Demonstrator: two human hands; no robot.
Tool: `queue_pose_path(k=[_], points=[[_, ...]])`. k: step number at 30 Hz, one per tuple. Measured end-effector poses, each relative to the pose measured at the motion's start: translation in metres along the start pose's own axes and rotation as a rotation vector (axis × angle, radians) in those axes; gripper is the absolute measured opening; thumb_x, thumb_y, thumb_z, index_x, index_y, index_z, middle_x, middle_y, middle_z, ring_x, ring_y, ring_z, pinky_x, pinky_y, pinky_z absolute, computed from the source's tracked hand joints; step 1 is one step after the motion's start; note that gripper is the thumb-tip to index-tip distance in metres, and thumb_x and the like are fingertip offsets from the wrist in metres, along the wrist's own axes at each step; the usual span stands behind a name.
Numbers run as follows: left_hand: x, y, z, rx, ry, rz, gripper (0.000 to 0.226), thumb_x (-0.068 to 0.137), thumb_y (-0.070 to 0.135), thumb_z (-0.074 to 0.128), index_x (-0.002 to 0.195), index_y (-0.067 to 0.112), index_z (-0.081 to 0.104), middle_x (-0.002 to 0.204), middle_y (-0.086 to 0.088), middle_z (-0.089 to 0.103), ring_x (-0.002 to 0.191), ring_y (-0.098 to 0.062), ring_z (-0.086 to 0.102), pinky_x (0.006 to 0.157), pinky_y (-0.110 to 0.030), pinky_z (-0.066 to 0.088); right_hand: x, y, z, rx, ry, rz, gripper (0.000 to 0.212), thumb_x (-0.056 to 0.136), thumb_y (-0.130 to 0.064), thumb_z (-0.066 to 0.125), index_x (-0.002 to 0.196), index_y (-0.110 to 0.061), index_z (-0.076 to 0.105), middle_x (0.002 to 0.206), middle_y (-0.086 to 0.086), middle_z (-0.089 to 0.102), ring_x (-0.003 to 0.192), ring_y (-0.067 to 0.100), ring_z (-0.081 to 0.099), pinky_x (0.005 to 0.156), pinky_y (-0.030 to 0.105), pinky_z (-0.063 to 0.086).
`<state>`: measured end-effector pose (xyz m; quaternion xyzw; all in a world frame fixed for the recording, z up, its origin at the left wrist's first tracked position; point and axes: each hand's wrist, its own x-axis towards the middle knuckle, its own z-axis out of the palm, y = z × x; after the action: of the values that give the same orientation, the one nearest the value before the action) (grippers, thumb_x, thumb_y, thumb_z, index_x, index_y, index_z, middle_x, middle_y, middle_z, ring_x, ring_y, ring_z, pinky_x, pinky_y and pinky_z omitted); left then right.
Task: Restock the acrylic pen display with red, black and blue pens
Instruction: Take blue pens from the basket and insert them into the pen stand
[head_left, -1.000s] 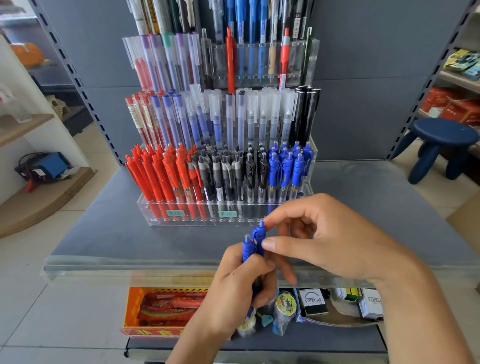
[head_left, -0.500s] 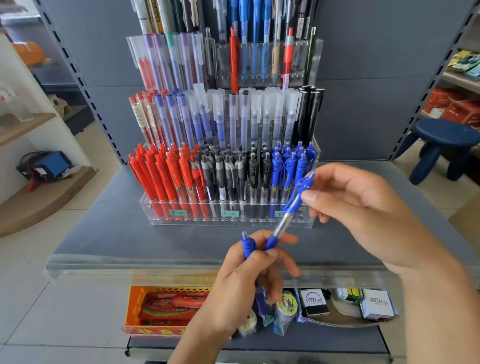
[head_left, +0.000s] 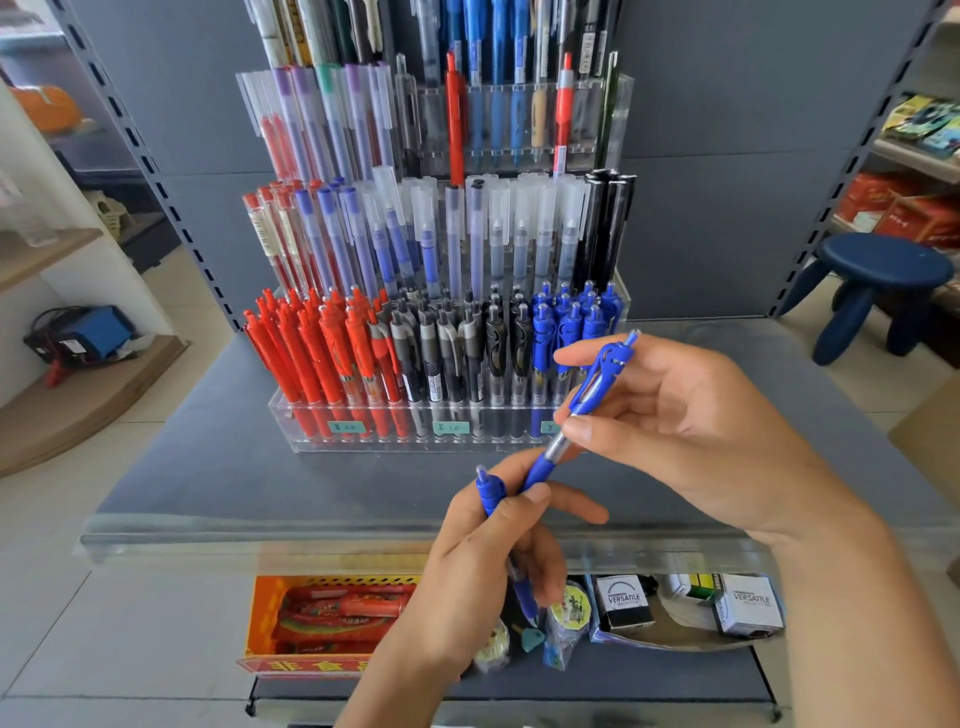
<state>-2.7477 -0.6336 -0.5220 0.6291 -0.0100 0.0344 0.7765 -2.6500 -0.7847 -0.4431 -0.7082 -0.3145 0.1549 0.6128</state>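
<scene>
A tiered acrylic pen display (head_left: 311, 431) stands on the grey shelf; its front row holds red pens (head_left: 317, 353) at left, black pens (head_left: 457, 353) in the middle and blue pens (head_left: 566, 332) at right. My right hand (head_left: 691, 431) pinches a blue pen (head_left: 587, 400) by its upper barrel, tilted, in front of the display's right end. That pen's lower end lies against the thumb of my left hand (head_left: 483, 566). My left hand grips a second blue pen (head_left: 491, 496) upright.
The grey shelf (head_left: 208, 467) has a clear plastic front lip. Below it, an orange box (head_left: 322, 623) of red packets, tape rolls and white boxes (head_left: 748, 605) sit on a lower shelf. A blue stool (head_left: 872, 291) stands at right, wooden shelves at left.
My right hand drew one blue pen out of the pair in my left hand and raised it toward the display's right end; in the last half second it barely moved.
</scene>
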Motion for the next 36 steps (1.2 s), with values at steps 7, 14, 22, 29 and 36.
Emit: queue_pose_path(k=[7, 14, 22, 29, 36], points=[[0.000, -0.001, 0.001, -0.015, -0.004, -0.026, 0.037, 0.097, 0.029, 0.044, 0.126, 0.031, 0.067, 0.118, -0.007, 0.073, 0.045, -0.017, 0.055, 0.049, -0.026, 0.046, 0.006, 0.003, 0.001, 0.133, 0.203, -0.097, 0.040, 0.062, -0.023, 0.083, 0.098, -0.016, 0.067, 0.082, 0.009, 0.078, 0.070, 0.018, 0.073, 0.072, 0.026, 0.059], [-0.001, 0.000, 0.001, 0.005, 0.044, -0.020, 0.033, 0.096, 0.029, 0.046, 0.118, 0.028, 0.070, 0.117, -0.005, 0.073, 0.045, -0.018, 0.056, 0.049, -0.026, 0.047, 0.006, 0.005, -0.006, 0.149, 0.352, -0.222, 0.026, 0.075, -0.024, 0.076, 0.101, -0.020, 0.073, 0.085, 0.005, 0.078, 0.076, 0.017, 0.070, 0.071, 0.027, 0.057], [-0.001, -0.001, 0.000, 0.025, 0.095, -0.022, 0.034, 0.097, 0.031, 0.046, 0.120, 0.024, 0.070, 0.117, -0.004, 0.073, 0.048, -0.018, 0.056, 0.052, -0.030, 0.049, 0.006, 0.009, -0.018, 0.130, 0.451, -0.255, 0.019, 0.098, -0.008, 0.059, 0.111, -0.018, 0.067, 0.099, -0.005, 0.076, 0.098, 0.014, 0.072, 0.086, 0.037, 0.060], [0.000, -0.003, 0.000, 0.020, 0.101, -0.021, 0.033, 0.097, 0.031, 0.045, 0.115, 0.028, 0.072, 0.116, -0.005, 0.073, 0.047, -0.018, 0.056, 0.051, -0.030, 0.049, 0.008, 0.016, -0.021, 0.100, 0.517, -0.253, 0.022, 0.102, -0.004, 0.054, 0.111, -0.021, 0.064, 0.103, -0.003, 0.072, 0.106, 0.018, 0.070, 0.088, 0.046, 0.061], [0.000, -0.003, 0.000, 0.010, 0.102, -0.026, 0.032, 0.097, 0.031, 0.045, 0.114, 0.026, 0.072, 0.115, -0.005, 0.073, 0.047, -0.019, 0.056, 0.051, -0.031, 0.049, 0.011, 0.021, -0.019, 0.097, 0.557, -0.238, 0.022, 0.102, -0.005, 0.055, 0.109, -0.024, 0.063, 0.100, -0.004, 0.073, 0.104, 0.015, 0.071, 0.084, 0.037, 0.062]])
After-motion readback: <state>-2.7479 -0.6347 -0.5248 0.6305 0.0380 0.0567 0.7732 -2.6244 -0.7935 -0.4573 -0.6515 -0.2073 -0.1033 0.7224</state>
